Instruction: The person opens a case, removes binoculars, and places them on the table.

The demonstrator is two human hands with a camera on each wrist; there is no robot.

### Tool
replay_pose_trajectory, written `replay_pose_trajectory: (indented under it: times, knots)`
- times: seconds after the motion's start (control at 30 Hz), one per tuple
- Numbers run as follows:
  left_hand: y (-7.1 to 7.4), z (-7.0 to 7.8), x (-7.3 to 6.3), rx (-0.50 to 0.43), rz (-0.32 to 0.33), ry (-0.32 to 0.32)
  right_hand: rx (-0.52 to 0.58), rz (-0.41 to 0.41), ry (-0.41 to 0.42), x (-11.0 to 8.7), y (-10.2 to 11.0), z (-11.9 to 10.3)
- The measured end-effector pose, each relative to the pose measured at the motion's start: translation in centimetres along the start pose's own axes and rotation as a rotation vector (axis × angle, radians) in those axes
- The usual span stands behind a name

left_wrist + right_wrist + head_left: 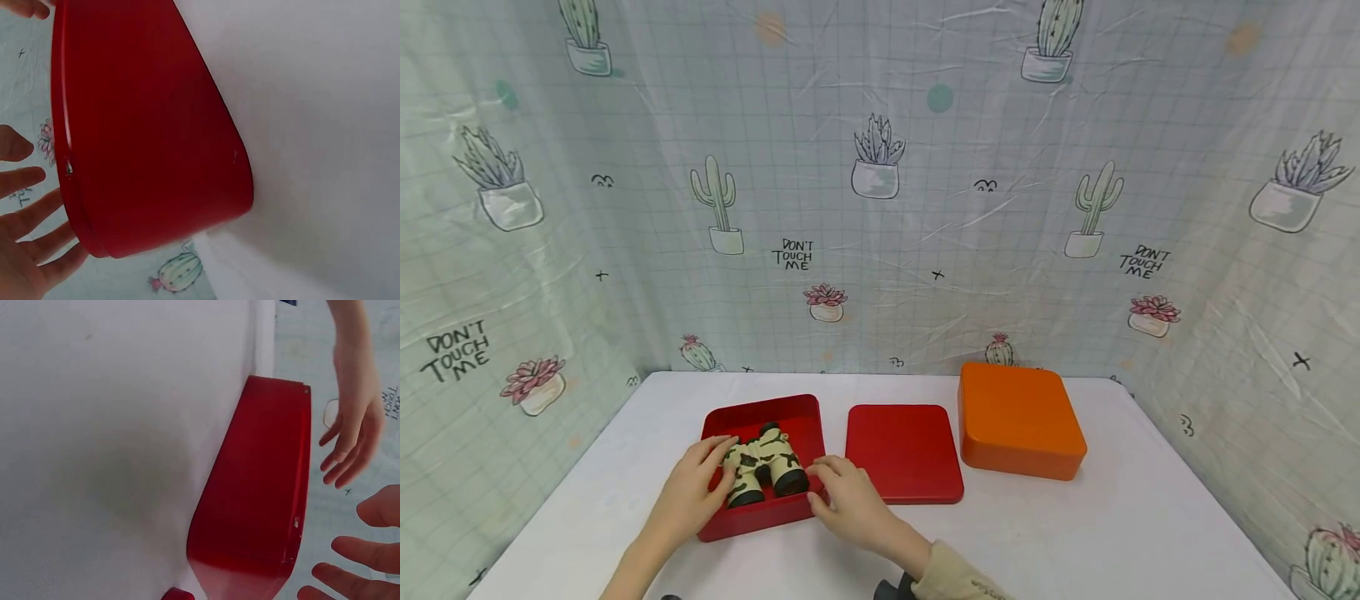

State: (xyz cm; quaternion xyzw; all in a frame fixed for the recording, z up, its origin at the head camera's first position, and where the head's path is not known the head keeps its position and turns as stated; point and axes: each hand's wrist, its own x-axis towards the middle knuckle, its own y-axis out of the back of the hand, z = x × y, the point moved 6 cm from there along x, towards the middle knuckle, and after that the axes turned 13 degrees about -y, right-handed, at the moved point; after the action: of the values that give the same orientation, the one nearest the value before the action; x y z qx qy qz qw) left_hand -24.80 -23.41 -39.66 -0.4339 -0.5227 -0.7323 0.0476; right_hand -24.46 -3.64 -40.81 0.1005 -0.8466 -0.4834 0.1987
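A pair of toy binoculars (778, 458) in cream and dark camouflage, with black ends, lies inside a red box (767, 517). My left hand (692, 487) reaches over the box's left edge, its fingertips overlapping the near barrel of the binoculars in the head view. At the box's right edge is my right hand (853, 504), fingers spread and loosely bent close to the other barrel. Both wrist views show the red box wall (150, 137) from the side, with parted fingers (359, 550) above the rim and the binoculars hidden.
A flat red lid (902, 454) lies on the white table (1015, 533) right of the box. Beyond it sits an orange box (1022, 421). A cactus-print sheet (887, 250) surrounds the back and sides. A dark object (891, 589) shows by the right sleeve.
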Motion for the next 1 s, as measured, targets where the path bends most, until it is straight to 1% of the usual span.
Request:
replay_pose_trajectory:
  times: [0.07, 0.17, 0.33, 0.43, 0.57, 0.73, 1.0]
  knots:
    - [-0.4, -0.1, 0.3, 0.016, -0.036, -0.030, -0.090, 0.007, 0.006, 0.1, -0.4, -0.1]
    - [-1.2, -0.5, 0.5, 0.030, -0.101, -0.045, -0.190, -0.014, 0.007, 0.2, -1.1, 0.0]
    - [-2.3, -0.9, 0.7, 0.034, -0.180, -0.061, -0.265, -0.054, 0.014, 0.4, -2.1, 0.5]
    - [-2.7, -1.1, 0.8, 0.042, -0.206, -0.065, -0.282, -0.081, 0.011, 0.5, -2.8, 0.9]
    - [-3.1, -1.4, 0.8, 0.071, -0.225, -0.071, -0.291, -0.131, -0.012, 0.5, -3.5, 1.5]
    - [-3.6, -1.9, 0.7, 0.085, -0.265, -0.056, -0.280, -0.179, -0.037, 0.6, -4.0, 1.9]
    - [-4.6, -2.4, 0.7, 0.084, -0.346, -0.048, -0.320, -0.195, -0.033, 0.5, -3.7, 1.7]
